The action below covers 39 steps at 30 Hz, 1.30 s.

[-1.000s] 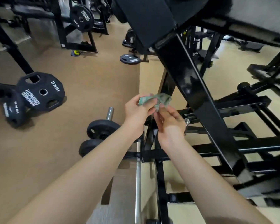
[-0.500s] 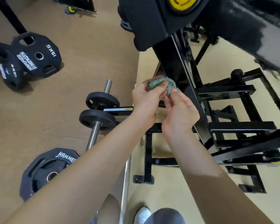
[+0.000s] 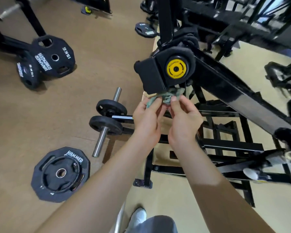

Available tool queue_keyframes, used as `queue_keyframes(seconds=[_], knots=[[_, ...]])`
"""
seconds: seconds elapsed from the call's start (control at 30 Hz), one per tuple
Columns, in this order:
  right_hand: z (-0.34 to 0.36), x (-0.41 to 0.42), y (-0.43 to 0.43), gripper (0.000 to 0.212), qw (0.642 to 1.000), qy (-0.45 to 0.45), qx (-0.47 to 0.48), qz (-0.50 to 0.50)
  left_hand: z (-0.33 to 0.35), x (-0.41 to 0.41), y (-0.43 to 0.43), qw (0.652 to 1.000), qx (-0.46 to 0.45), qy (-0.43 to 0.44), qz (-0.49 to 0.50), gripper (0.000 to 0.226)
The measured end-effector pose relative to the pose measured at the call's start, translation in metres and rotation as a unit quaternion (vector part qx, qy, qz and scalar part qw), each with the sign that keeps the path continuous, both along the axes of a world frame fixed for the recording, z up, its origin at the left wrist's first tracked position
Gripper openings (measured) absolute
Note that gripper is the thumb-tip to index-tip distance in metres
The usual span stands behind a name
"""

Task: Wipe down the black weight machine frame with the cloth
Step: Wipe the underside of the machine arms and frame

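A crumpled green cloth (image 3: 168,95) is held between both hands, just under the black pivot housing (image 3: 159,71) with its yellow disc (image 3: 176,69). My left hand (image 3: 147,118) pinches the cloth's left end and my right hand (image 3: 185,120) pinches its right end. The black weight machine frame (image 3: 238,96) slopes down to the right from the pivot, with lower bars behind my hands. The cloth sits close to the housing's underside; I cannot tell whether it touches.
A loaded plate peg with a steel bar (image 3: 106,121) juts out left of my hands. A Hammer plate (image 3: 60,174) lies flat on the brown floor, and two plates (image 3: 47,61) lean against a rack at upper left. My shoe (image 3: 138,216) is below.
Both hands have stayed on the cloth. The view rose, bringing the yellow-disc pivot fully into sight directly above the cloth. My fingers have shifted on the cloth, spreading it slightly.
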State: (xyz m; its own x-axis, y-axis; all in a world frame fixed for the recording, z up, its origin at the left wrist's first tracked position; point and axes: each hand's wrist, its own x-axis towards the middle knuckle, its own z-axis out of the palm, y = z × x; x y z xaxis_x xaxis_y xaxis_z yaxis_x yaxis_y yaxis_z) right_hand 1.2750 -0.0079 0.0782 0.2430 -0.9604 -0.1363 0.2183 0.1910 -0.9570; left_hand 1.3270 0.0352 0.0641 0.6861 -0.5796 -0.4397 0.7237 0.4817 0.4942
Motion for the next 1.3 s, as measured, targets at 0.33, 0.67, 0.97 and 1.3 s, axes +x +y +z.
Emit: queue_keyframes(seconds=[0.33, 0.67, 0.97, 1.3], knots=[[0.068, -0.012, 0.032, 0.025, 0.99, 0.097, -0.094, 0.029, 0.07, -0.015, 0.032, 0.988, 0.135, -0.026, 0.069, 0.019], [0.133, 0.014, -0.006, 0.018, 0.885, 0.302, -0.354, 0.017, 0.124, 0.06, 0.028, 0.844, 0.294, -0.449, 0.003, 0.009], [0.157, 0.061, -0.03, 0.017, 0.794, 0.47, -0.369, 0.113, 0.118, 0.134, 0.016, 0.793, 0.324, -0.501, -0.123, 0.012], [0.173, 0.074, -0.027, 0.018, 0.684, 0.571, -0.413, 0.191, 0.092, 0.147, 0.045, 0.81, 0.292, -0.469, -0.197, 0.019]])
